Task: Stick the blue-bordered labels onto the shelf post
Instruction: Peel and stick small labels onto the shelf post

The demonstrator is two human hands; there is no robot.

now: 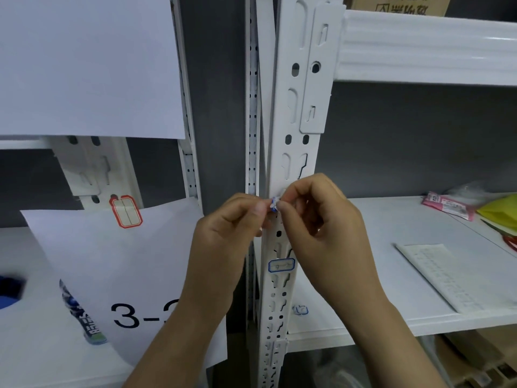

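Note:
A white slotted shelf post (pixel 296 113) runs down the middle of the view. One blue-bordered label (pixel 281 266) is stuck on it below my hands. My left hand (pixel 223 236) and my right hand (pixel 321 219) meet in front of the post, and both pinch a small crumpled blue-bordered label (pixel 274 204) between their fingertips. Another crumpled blue-bordered label (pixel 300 310) lies on the right shelf board (pixel 391 228) beside the post.
A label backing sheet (pixel 439 275) lies on the right shelf, with pink and yellow packets (pixel 447 205) at its far end. On the left hang white paper sheets (pixel 112 261), a red-bordered label (pixel 126 211) and a marker pen (pixel 81 312).

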